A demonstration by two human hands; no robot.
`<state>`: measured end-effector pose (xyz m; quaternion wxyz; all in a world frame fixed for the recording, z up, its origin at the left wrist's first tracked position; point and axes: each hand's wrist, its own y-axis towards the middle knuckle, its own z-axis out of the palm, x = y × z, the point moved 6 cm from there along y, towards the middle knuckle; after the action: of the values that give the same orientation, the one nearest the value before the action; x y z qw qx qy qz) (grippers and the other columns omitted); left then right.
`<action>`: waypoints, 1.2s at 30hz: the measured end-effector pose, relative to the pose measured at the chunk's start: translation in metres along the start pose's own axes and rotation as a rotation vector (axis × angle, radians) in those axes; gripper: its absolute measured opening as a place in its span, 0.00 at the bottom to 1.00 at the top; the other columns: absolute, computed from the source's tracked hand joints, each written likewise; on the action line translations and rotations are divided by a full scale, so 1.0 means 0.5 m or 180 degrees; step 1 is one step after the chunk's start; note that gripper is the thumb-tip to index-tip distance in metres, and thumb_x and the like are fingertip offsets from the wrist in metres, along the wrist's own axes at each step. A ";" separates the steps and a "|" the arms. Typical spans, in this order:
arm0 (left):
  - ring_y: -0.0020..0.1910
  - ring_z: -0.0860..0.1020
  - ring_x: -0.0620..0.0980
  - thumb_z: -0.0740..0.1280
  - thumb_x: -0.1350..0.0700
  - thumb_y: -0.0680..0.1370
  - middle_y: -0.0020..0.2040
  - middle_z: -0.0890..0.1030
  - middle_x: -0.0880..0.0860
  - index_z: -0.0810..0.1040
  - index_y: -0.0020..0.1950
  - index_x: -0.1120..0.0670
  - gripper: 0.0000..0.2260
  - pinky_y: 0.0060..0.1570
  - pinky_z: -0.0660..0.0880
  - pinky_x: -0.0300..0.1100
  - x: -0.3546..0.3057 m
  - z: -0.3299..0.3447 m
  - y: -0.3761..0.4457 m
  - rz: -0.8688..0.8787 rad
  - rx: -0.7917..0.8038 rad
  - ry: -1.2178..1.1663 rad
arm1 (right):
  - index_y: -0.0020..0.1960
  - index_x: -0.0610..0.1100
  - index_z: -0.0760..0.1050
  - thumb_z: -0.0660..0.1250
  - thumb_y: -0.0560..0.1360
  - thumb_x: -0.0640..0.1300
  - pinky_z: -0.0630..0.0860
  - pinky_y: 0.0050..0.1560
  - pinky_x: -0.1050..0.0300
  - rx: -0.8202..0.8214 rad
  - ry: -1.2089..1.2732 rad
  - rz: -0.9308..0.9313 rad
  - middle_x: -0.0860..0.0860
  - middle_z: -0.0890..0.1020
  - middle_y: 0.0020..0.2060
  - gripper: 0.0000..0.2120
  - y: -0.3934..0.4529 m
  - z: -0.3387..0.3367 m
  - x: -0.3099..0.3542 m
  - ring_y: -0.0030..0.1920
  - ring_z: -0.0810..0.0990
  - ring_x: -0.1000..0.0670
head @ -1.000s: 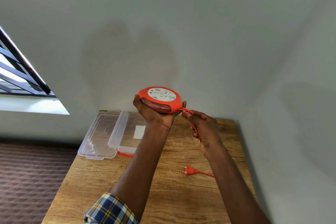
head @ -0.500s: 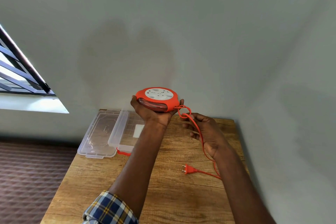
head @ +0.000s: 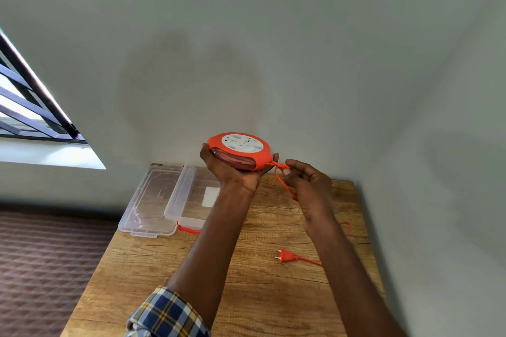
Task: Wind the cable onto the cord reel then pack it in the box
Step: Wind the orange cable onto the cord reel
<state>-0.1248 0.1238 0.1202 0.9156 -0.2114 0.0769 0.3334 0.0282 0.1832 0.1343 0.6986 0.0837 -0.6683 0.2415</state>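
So the cord reel (head: 238,154) is up in the air over the far end of the table (head: 246,282), flat side with the sockets facing up, cradled from underneath in my left hand (head: 232,172). Fingers are curled round its edge on both sides, so that's a proper grip, not just a palm rest.

The cable (head: 282,180) comes out of the reel's right side and goes straight into my right hand (head: 309,186), which is pinching it just beside the exit, thumb and fingertips closed on the cord. There's a small loop hanging below the pinch, then the cable disappears behind my wrist and comes back out lower down, ending at the plug (head: 284,256) lying on the wood.

What worries me: that little loop right at the mouth. If it gets fed in kinked, I reckon it bunches up at the opening instead of laying down neat, and the winding jams. Also the loose tail is running under my right forearm, so it could snag there, or the plug could drag and catch the table edge once slack gets taken up.

Off to the left the clear box (head: 197,200) sits open with its lid (head: 153,200) flat beside it, touching. Something red (head: 187,229) pokes out at the box's near end, can't tell what.
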 end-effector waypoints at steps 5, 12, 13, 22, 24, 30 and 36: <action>0.67 0.74 0.73 0.54 0.26 0.77 0.70 0.77 0.66 0.74 0.75 0.52 0.38 0.58 0.72 0.78 0.008 0.003 -0.002 -0.0031 0.0003 0.0030 | 0.58 0.51 0.81 0.67 0.79 0.34 0.82 0.38 0.58 -0.0051 -0.0625 -0.0582 0.56 0.88 0.41 0.14 0.002 -0.002 0.009 0.43 0.86 0.56; 0.68 0.73 0.73 0.55 0.26 0.76 0.70 0.77 0.66 0.75 0.74 0.52 0.38 0.59 0.73 0.76 -0.008 0.001 0.003 -0.0084 -0.0036 -0.0129 | 0.57 0.50 0.78 0.60 0.82 0.62 0.60 0.24 0.63 0.1117 -0.1031 0.0155 0.49 0.87 0.41 0.17 0.000 -0.011 -0.001 0.24 0.69 0.54; 0.69 0.73 0.73 0.55 0.26 0.76 0.71 0.76 0.66 0.74 0.74 0.52 0.39 0.61 0.72 0.76 -0.015 -0.004 0.006 -0.0064 -0.0045 -0.0151 | 0.55 0.49 0.80 0.62 0.80 0.64 0.59 0.24 0.63 0.1360 -0.1342 0.0048 0.48 0.85 0.36 0.19 -0.001 -0.013 0.001 0.24 0.68 0.54; 0.69 0.74 0.73 0.57 0.26 0.76 0.72 0.75 0.66 0.72 0.75 0.52 0.38 0.56 0.73 0.81 -0.051 -0.036 0.018 -0.0016 -0.0130 -0.0204 | 0.65 0.37 0.77 0.62 0.81 0.58 0.51 0.24 0.62 0.1253 0.1225 0.0211 0.54 0.58 0.30 0.26 0.055 -0.072 0.021 0.25 0.54 0.58; 0.68 0.73 0.74 0.56 0.27 0.76 0.71 0.75 0.66 0.73 0.74 0.52 0.37 0.57 0.72 0.81 -0.056 -0.032 0.018 0.0026 -0.0152 -0.0181 | 0.62 0.38 0.81 0.69 0.78 0.54 0.56 0.24 0.63 0.0848 0.0722 0.0067 0.55 0.62 0.29 0.22 0.063 -0.090 0.007 0.25 0.58 0.58; 0.68 0.74 0.73 0.57 0.27 0.76 0.71 0.76 0.66 0.74 0.74 0.52 0.37 0.61 0.71 0.79 -0.067 -0.034 0.018 0.0011 -0.0135 -0.0115 | 0.43 0.49 0.85 0.69 0.76 0.57 0.75 0.42 0.56 -0.0158 -0.3646 -0.0660 0.50 0.87 0.40 0.13 0.099 -0.143 -0.039 0.47 0.85 0.45; 0.69 0.74 0.73 0.57 0.27 0.76 0.71 0.76 0.66 0.73 0.74 0.52 0.38 0.62 0.70 0.79 -0.064 -0.026 0.016 -0.0001 -0.0060 -0.0182 | 0.50 0.44 0.83 0.71 0.75 0.32 0.71 0.32 0.65 0.0075 -0.0970 0.0638 0.49 0.87 0.36 0.09 0.082 -0.128 -0.071 0.34 0.82 0.56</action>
<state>-0.1546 0.1049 0.1149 0.9154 -0.2103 0.0475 0.3398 0.0674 0.2389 0.0852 0.5608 0.0605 -0.7685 0.3023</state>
